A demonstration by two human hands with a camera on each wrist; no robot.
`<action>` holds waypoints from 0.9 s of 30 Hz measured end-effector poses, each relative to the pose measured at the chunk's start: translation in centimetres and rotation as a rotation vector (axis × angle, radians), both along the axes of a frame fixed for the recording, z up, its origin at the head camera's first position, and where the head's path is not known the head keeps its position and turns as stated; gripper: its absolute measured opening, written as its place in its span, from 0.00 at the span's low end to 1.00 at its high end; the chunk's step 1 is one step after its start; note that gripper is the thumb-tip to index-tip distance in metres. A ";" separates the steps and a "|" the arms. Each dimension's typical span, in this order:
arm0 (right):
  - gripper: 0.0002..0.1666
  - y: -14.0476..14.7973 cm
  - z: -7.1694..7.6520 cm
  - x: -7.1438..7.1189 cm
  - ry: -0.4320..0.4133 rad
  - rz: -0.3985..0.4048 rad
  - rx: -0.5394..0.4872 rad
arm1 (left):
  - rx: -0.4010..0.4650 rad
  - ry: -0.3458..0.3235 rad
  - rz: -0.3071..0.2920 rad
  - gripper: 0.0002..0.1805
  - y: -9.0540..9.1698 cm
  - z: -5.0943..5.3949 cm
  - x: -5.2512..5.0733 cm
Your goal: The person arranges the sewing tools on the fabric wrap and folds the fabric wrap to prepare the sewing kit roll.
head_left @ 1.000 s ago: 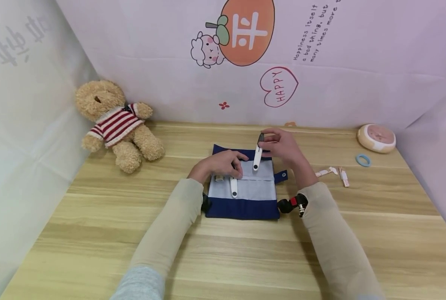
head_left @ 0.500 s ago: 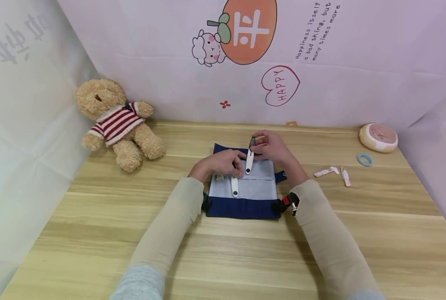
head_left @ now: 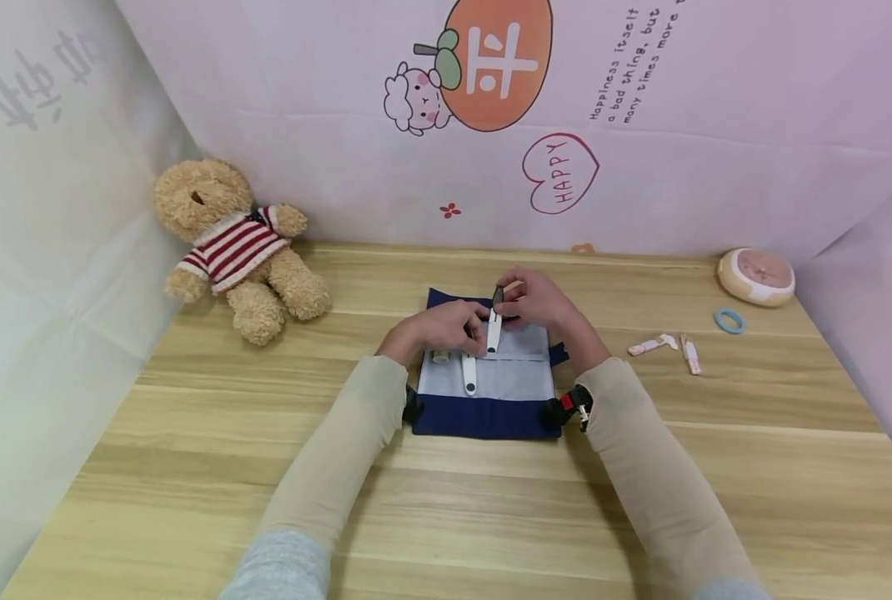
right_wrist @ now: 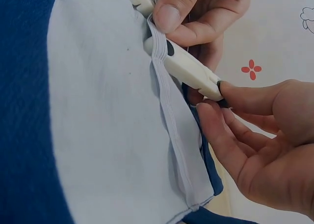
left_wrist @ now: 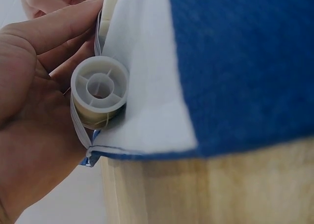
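Observation:
A navy cloth pouch [head_left: 483, 418] with a pale lining lies unfolded on the table. The right hand [right_wrist: 270, 145] pinches the dark end of a white tool [right_wrist: 191, 72], whose other end sits under the elastic band [right_wrist: 169, 111]. With thumb and finger the left hand [right_wrist: 196, 17] pinches that elastic beside the tool. A second white tool [head_left: 469, 375] lies on the lining below the left hand. In the left wrist view a thread spool [left_wrist: 99, 84] is tucked under the elastic, next to the left hand [left_wrist: 34, 76].
A teddy bear [head_left: 236, 250] in a striped sweater sits at the back left. On the right are two small pale pieces [head_left: 648, 345] [head_left: 690, 354], a blue ring [head_left: 729, 320] and a round beige-and-pink object [head_left: 757, 276]. A white printed sheet stands behind the table.
The right hand has moved left and down toward the left hand, bringing the white tool's lower end to the elastic. The left hand has stayed nearly still.

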State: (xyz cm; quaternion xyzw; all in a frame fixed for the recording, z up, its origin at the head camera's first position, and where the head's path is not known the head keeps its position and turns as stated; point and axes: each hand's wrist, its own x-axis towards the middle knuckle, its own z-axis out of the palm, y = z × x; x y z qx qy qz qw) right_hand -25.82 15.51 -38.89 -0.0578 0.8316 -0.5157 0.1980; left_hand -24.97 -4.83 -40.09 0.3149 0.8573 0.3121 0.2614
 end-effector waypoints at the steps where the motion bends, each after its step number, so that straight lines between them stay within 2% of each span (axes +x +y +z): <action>1: 0.27 0.0 0.0 0.1 0.002 0.007 0.007 | 0.001 0.003 0.000 0.05 0.0 0.0 0.0; 16: 0.23 0.3 0.2 0.1 0.034 0.071 0.120 | 0.000 0.012 -0.023 0.06 0.1 -0.1 0.0; 27: 0.27 0.3 0.0 0.1 0.035 0.111 0.200 | 0.007 -0.003 -0.020 0.06 0.2 -0.1 0.0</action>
